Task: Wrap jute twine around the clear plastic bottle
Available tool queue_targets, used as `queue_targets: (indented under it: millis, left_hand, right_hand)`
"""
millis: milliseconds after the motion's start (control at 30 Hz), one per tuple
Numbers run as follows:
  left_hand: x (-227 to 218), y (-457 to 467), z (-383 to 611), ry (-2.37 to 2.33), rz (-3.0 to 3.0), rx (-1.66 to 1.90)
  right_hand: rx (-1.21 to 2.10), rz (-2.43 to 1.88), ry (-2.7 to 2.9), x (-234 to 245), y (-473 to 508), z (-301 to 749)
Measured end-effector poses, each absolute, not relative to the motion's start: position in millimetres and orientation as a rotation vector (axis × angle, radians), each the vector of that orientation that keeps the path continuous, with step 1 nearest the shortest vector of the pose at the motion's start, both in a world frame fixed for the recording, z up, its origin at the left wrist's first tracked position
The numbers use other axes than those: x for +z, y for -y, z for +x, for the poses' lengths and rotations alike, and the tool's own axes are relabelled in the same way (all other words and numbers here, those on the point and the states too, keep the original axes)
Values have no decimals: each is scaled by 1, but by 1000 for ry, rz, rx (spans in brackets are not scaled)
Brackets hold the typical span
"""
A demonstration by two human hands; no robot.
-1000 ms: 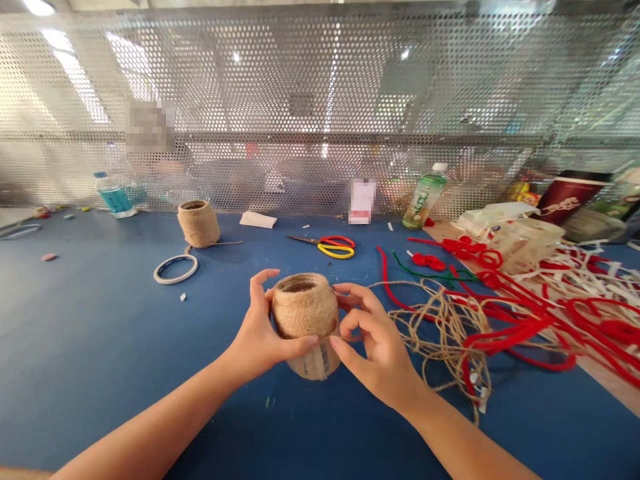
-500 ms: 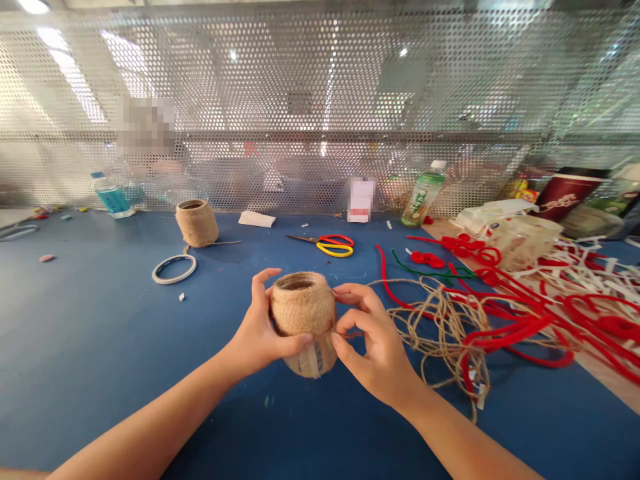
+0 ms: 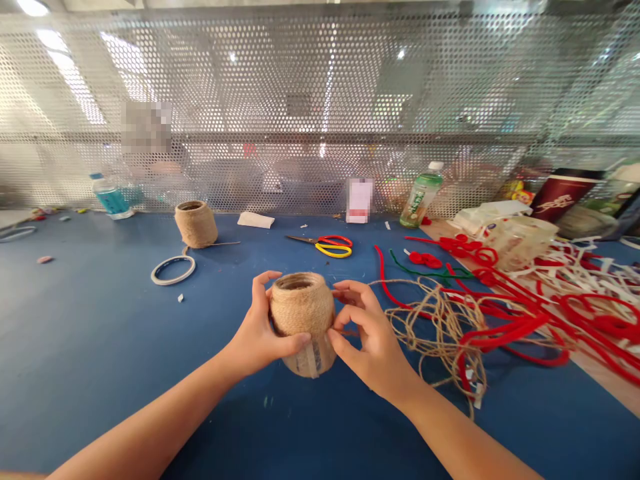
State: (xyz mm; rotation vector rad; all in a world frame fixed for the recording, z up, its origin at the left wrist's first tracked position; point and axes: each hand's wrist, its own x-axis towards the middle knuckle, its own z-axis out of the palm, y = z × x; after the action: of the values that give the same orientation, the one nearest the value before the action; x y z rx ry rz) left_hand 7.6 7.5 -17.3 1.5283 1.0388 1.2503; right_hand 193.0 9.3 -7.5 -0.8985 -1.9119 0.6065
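In the middle, a glass jar (image 3: 304,313) is wrapped in jute twine from its neck to below its middle. Its lower part shows bare, with a strip of clear tape on it. My left hand (image 3: 265,333) grips the jar's left side, thumb across the front and fingers behind. At the jar's right side, my right hand (image 3: 370,343) pinches the twine between thumb and index finger against the wall. From there the strand runs toward a loose tangle of jute twine (image 3: 435,323) on the right.
Beyond the jar lie scissors (image 3: 333,247), a tape roll (image 3: 173,271) and a second twine-wrapped jar (image 3: 196,224). Red pipe cleaners (image 3: 530,313) spread over the right side. A green-labelled bottle (image 3: 421,195) and a blue-labelled bottle (image 3: 113,198) stand by the perforated metal screen (image 3: 300,80).
Both hands keep nearly the same hold on the jar. The right fingertips have shifted very slightly along its side, and the whole view has moved a little.
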Motion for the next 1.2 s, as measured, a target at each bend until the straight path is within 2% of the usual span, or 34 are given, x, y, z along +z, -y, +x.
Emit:
queue_targets:
  millis: [300,533,733,1200]
  left_hand:
    - [-18,-8,7,-1036,1555,1214]
    - [-24,-6,13,-1296,1602,1344]
    - [-12,0,18,-1305,1403,1349]
    - [-14,-5,12,-1193,1407,1312]
  right_hand:
    - [1088,-835,1777,-9,-20,194]
    - [1129,-849,1742,-5,-19,193]
    - [1108,-899,1685,-5,-16,192]
    - [1079,-885,1677,-9,-15,193]
